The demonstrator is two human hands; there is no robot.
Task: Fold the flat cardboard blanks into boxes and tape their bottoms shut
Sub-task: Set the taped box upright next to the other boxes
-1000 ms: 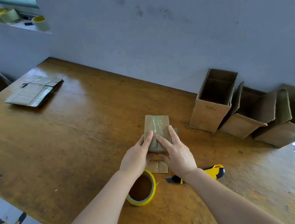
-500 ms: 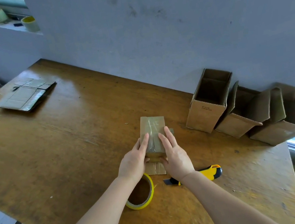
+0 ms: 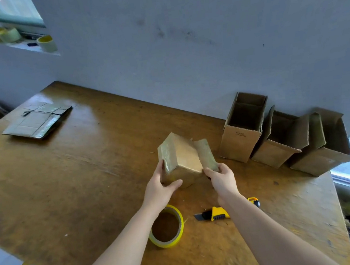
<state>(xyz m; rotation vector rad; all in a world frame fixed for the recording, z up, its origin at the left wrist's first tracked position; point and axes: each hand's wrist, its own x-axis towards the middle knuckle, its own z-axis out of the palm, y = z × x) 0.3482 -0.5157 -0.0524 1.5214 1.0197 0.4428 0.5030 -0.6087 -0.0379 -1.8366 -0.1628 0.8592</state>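
Note:
A small cardboard box (image 3: 182, 155) with a taped bottom is tilted on its side above the middle of the wooden table (image 3: 65, 177), its taped end facing left. My left hand (image 3: 161, 189) grips its near left corner, thumb under the box. My right hand (image 3: 221, 176) holds a loose flap at the box's right end. A stack of flat cardboard blanks (image 3: 37, 120) lies at the far left of the table. Three folded boxes (image 3: 243, 129) stand open in a row against the wall at the right.
A yellow-edged tape roll (image 3: 167, 227) lies near the front edge under my left forearm. A yellow utility knife (image 3: 219, 213) with its blade out lies beside it, partly under my right forearm. More tape rolls (image 3: 46, 43) sit on the window ledge at the top left.
The box stood with its taped bottom up while both hands pressed the tape. Now both hands have lifted it and tipped it onto its side, the left at the corner, the right on a flap.

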